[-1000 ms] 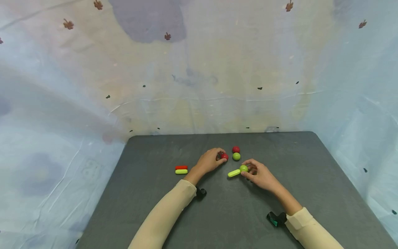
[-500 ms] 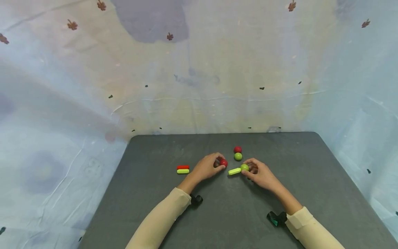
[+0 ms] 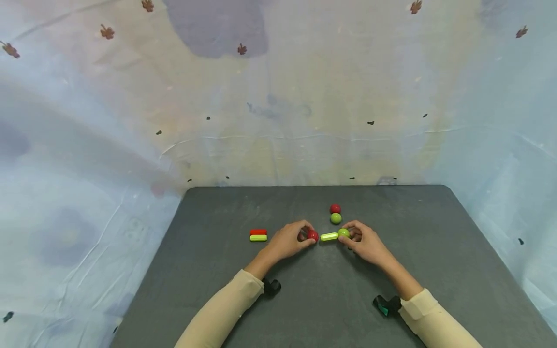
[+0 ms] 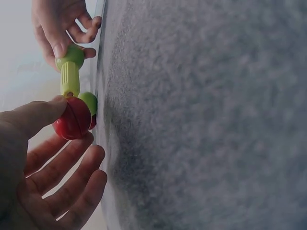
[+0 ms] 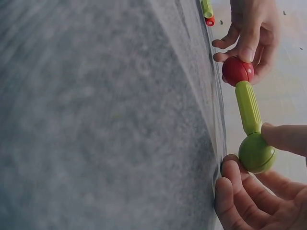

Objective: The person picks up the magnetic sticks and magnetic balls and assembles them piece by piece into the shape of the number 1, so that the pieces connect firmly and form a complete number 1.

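Note:
My left hand (image 3: 287, 241) pinches a red ball (image 4: 73, 118) between thumb and fingers. In my right hand (image 3: 365, 245) a green ball (image 5: 257, 152) is pinched the same way. A yellow-green ribbed rod (image 5: 248, 107) sticks out from the green ball toward the red one. The rod's free end is very close to the red ball; whether they touch I cannot tell. Behind the hands, a second red ball (image 3: 335, 208) and a second green ball (image 3: 336, 218) sit together on the table.
Left of my left hand, a red rod (image 3: 258, 232) and a yellow-green rod (image 3: 258, 238) lie side by side on the dark grey table (image 3: 304, 299). A patterned cloth (image 3: 278, 96) hangs behind the table and at its sides.
My left hand has drawn the red ball back toward me, level with the rod's end. The rod in my right hand has turned from slanted to nearly sideways; that hand has hardly moved.

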Demonstrator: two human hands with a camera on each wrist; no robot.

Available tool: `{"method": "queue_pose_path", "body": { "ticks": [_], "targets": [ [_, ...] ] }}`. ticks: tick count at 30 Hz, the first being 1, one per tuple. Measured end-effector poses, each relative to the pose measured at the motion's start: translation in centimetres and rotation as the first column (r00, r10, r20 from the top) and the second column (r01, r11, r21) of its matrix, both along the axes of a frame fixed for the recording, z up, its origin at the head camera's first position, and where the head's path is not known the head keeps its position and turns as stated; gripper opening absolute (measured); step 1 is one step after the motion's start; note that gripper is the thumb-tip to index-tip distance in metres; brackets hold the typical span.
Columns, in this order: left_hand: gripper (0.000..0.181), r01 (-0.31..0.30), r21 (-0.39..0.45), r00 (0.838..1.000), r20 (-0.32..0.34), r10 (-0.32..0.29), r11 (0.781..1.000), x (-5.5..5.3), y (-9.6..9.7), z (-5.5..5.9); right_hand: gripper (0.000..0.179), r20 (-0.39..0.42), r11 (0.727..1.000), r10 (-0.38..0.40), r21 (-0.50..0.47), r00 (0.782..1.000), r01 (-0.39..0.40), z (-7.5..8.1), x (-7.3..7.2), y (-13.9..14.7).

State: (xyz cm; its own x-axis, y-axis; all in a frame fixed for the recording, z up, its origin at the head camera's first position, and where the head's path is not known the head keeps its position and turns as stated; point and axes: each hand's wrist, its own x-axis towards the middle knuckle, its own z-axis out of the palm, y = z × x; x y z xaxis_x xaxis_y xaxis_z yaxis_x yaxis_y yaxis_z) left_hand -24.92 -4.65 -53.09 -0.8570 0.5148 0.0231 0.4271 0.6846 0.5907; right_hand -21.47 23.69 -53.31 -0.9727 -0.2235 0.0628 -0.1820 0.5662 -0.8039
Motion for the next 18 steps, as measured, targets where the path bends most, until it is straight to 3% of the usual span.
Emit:
{"method": "queue_pose_path", "body": {
  "ticks": [8, 18],
  "targets": [
    [0.036, 0.004, -0.021, 1.0, -0.022, -0.005, 1.0, 0.46, -0.06, -0.21, 0.04, 0.018, 1.0, 0.014, -0.004, 1.0, -0.014, 0.04, -0.08, -0.23],
    [0.036, -0.003, -0.029, 1.0, -0.022, 0.002, 1.0, 0.59, -0.56, -0.15, 0.035, -0.014, 0.994, 0.067, 0.091, 0.998, -0.065, 0.0, -0.18, -0.49]
  ]
}}
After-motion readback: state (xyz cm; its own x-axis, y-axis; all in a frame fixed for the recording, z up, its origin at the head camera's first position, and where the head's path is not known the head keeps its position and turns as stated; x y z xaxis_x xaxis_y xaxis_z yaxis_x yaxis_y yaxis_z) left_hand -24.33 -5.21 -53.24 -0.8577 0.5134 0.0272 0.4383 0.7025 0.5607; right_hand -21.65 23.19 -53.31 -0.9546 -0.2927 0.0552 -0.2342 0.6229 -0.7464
